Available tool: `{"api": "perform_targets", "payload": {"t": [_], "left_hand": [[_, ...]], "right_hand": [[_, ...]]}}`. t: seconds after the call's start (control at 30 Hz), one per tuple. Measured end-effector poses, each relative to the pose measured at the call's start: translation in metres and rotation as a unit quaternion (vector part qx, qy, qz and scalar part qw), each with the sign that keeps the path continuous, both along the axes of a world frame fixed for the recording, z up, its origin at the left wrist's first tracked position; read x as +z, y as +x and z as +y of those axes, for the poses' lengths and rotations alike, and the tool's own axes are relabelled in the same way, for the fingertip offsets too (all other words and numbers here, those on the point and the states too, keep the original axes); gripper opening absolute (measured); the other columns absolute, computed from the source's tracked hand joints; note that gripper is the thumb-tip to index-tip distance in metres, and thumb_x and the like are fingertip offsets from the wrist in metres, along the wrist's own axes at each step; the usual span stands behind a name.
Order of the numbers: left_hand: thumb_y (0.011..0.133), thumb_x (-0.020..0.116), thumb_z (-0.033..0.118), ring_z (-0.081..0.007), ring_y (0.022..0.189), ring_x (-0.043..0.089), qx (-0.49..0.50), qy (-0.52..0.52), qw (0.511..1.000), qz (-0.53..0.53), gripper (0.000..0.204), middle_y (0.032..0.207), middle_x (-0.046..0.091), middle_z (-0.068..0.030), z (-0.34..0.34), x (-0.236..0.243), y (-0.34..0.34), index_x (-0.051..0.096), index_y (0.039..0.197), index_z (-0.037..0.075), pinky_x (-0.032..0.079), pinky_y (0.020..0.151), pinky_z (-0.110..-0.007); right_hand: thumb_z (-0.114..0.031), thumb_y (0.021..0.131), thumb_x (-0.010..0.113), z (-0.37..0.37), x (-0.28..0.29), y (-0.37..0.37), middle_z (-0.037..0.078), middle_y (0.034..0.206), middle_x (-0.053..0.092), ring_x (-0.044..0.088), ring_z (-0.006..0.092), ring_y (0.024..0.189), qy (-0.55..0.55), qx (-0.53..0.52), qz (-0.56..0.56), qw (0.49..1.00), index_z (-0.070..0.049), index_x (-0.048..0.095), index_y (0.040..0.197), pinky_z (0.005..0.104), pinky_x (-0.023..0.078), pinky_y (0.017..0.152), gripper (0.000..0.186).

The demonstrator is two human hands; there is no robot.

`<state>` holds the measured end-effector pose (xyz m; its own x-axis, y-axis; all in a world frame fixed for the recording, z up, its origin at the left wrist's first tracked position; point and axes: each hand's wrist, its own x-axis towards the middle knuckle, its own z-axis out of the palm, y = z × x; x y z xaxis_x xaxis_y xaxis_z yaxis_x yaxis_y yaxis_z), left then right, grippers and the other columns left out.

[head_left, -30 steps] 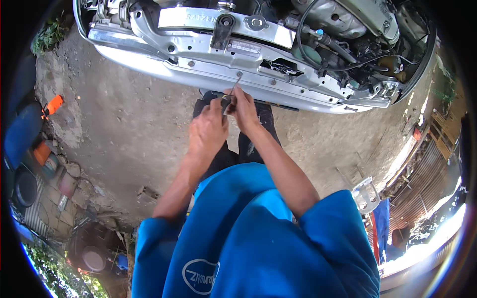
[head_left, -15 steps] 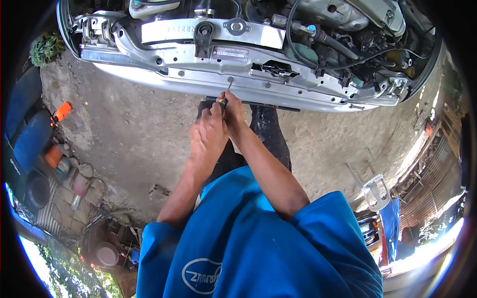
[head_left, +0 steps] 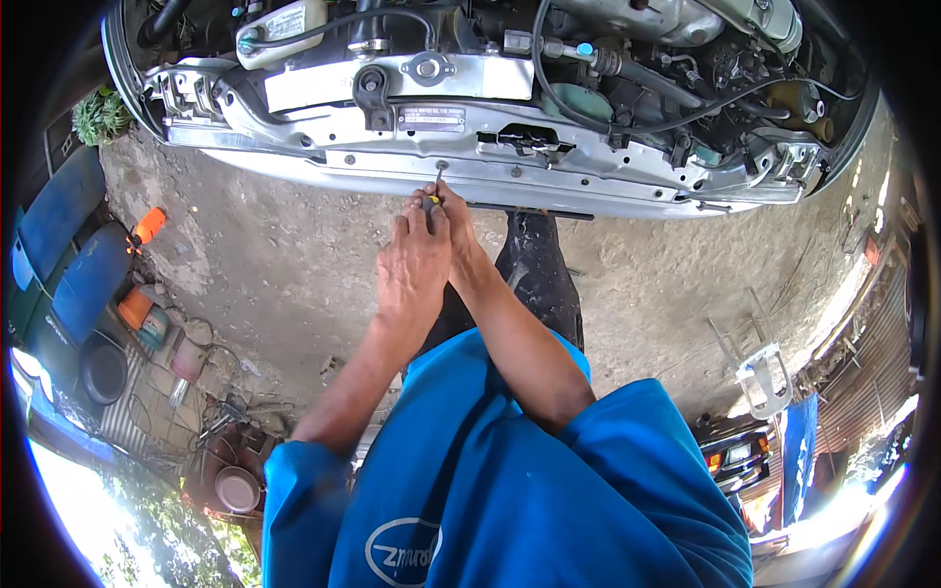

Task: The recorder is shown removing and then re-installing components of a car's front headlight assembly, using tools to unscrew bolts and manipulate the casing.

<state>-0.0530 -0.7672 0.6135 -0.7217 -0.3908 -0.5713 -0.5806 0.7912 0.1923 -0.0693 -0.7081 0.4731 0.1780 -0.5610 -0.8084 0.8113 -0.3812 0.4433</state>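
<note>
In the head view, the only one I have, my left hand point(head_left: 416, 257) is closed around the slim screwdriver with a dark handle, a yellow band and a thin metal shaft point(head_left: 429, 204). My right hand point(head_left: 457, 220) comes in against it from the other side, fingers bunched near the place where handle gives way to shaft. I take my right hand to be grasping it too, though just how those fingertips meet the metal is too small to tell.

The tool is between my two hands, out in front of my legs, its shaft pointing away from me to the small round metal fastener point(head_left: 442, 165) on the long silver-painted front panel of the car point(head_left: 294, 169). The tip appears to be at the fastener; whether it is properly seated I cannot make out. I judge that I hold it two-handed so that one hand can grip the handle while the other steadies the shaft. My forearms converge, probably to keep both hands in line with that spot. I am close up to the panel, black-trousered legs point(head_left: 534, 260) just short of it, which seems to spare my arms a long stretch.

As for its looks, most of the handle is hidden by my fingers; a bit of dark grip and the yellow band show, and the shaft looks dull and narrow against the bright paint.
</note>
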Motion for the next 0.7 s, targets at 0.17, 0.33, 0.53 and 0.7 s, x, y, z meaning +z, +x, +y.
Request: {"api": "perform_targets", "payload": {"t": [0.17,0.33,0.53,0.7], "left_hand": [[0.088,0.056,0.013,-0.0341,0.079,0.068,0.007,0.032,0.99,-0.14,0.039,0.1,0.064,-0.0174,-0.01,-0.005,-0.027,0.048,0.123,-0.001,0.056,0.067,-0.04],[0.082,0.056,0.005,-0.0331,0.073,0.069,0.021,0.069,0.989,-0.129,0.028,0.097,0.064,-0.0218,-0.01,-0.017,-0.033,0.051,0.108,-0.005,0.057,0.06,-0.039],[0.084,0.054,0.006,-0.0358,0.075,0.068,0.025,0.103,0.973,-0.207,0.029,0.086,0.066,-0.0201,-0.017,-0.013,-0.046,0.049,0.11,-0.004,0.056,0.063,-0.041],[0.083,0.055,0.009,-0.0315,0.066,0.068,-0.079,0.035,0.98,-0.177,0.025,0.077,0.065,-0.0177,-0.006,-0.023,-0.028,0.052,0.105,-0.002,0.056,0.054,-0.038]], "right_hand": [[-0.032,0.102,0.035,-0.006,0.0,-0.011,0.007,0.067,0.049,0.05,0.0186,0.061,-0.011,-0.091,-0.091,0.992,-0.01,0.044,0.073,0.0312,0.047,0.06,0.037],[-0.033,0.102,0.035,-0.015,-0.005,-0.019,0.005,0.062,0.048,0.048,0.0172,0.056,0.044,-0.106,-0.15,0.982,-0.011,0.043,0.069,0.0277,0.046,0.055,0.04],[-0.034,0.102,0.035,-0.018,-0.006,-0.011,0.003,0.06,0.047,0.046,0.0151,0.054,0.085,-0.096,-0.135,0.982,-0.012,0.042,0.069,0.0264,0.044,0.053,0.04],[-0.032,0.101,0.038,-0.01,-0.01,-0.01,-0.001,0.058,0.037,0.039,0.0109,0.052,-0.029,-0.194,-0.17,0.966,-0.012,0.041,0.069,0.0254,0.043,0.054,0.038]]}}
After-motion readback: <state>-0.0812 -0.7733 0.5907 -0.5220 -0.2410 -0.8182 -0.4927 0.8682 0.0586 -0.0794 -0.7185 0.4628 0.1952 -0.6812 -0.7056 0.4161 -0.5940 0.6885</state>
